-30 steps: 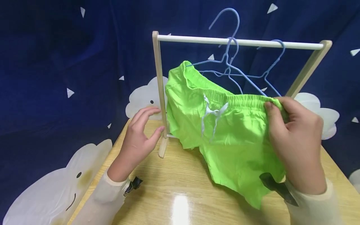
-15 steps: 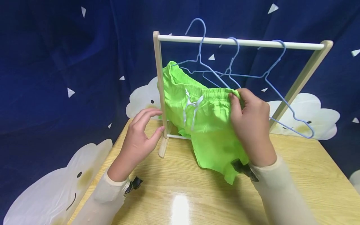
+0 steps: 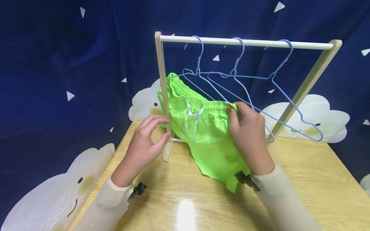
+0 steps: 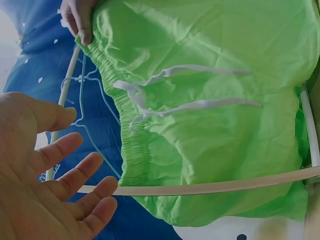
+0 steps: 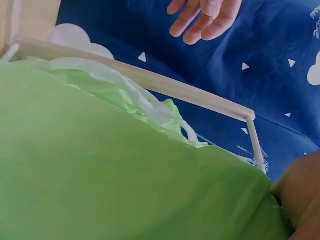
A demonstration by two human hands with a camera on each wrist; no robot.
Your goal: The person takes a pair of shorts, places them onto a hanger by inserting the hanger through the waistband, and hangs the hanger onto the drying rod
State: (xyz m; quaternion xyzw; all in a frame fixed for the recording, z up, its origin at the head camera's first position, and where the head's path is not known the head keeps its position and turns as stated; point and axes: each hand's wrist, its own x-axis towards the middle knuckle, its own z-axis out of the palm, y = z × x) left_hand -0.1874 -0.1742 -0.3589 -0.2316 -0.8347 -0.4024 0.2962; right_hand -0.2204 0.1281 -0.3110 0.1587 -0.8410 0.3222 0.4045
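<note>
Bright green shorts (image 3: 208,128) with a white drawstring hang from a blue wire hanger (image 3: 199,64), whose hook sits over the rail's left part. My right hand (image 3: 250,134) pinches the right end of the elastic waistband, thumb in front. That hanger's right end is hidden in the cloth there. My left hand (image 3: 144,141) holds nothing; its fingers are spread and relaxed beside the rack's left wooden post (image 3: 163,86). In the left wrist view, the left hand's palm (image 4: 30,180) faces the shorts (image 4: 200,130). Green cloth (image 5: 125,175) fills much of the right wrist view.
The small rack has a white rail (image 3: 260,43) and a wooden right post (image 3: 309,86). Two bare blue hangers hang farther right, a middle hanger (image 3: 238,57) and a right hanger (image 3: 281,64). The rack stands on a wooden table (image 3: 162,199) before a dark blue cloth backdrop.
My right hand has carried the shorts and their hanger left and then down, and the hook has come from above the rail onto it. My left hand has stayed nearly still.
</note>
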